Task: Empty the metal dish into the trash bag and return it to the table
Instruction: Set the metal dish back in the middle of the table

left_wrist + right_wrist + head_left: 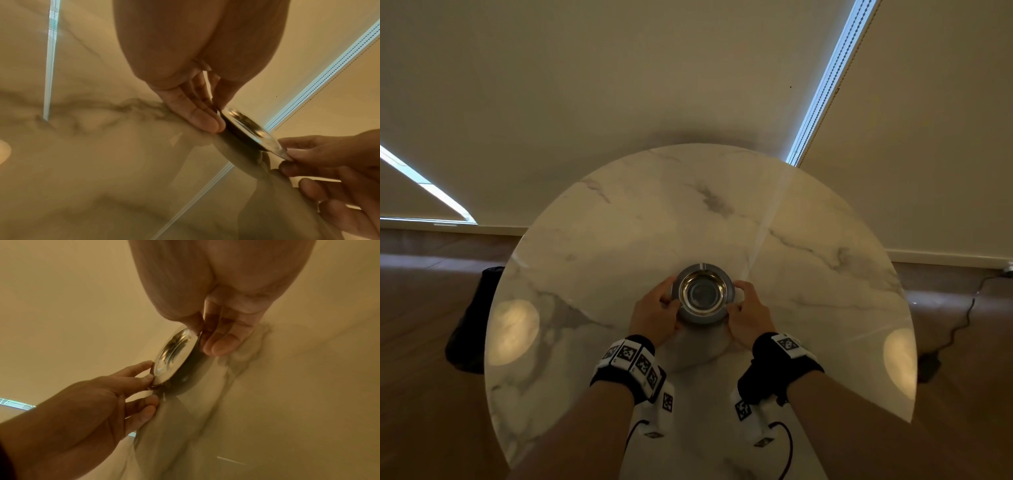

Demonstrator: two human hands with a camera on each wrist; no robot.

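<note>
A shiny round metal dish [703, 291] is upright at the middle of a round marble table [688, 212]; only reflections show in its bowl. My left hand [669, 292] pinches its left rim between thumb and fingers, and my right hand [737, 296] pinches the right rim. The left wrist view shows the dish [244, 123] edge-on, low over its reflection in the tabletop, between my left hand [218, 112] and right hand [292, 155]. In the right wrist view the dish [174, 353] lies between my right hand [202, 337] and left hand [148, 378]. Whether it touches the table I cannot tell.
A black trash bag [472, 322] stands on the wooden floor just past the table's left edge. A black cable [962, 325] runs across the floor on the right to a dark object [928, 366]. Beige blinds hang behind the table.
</note>
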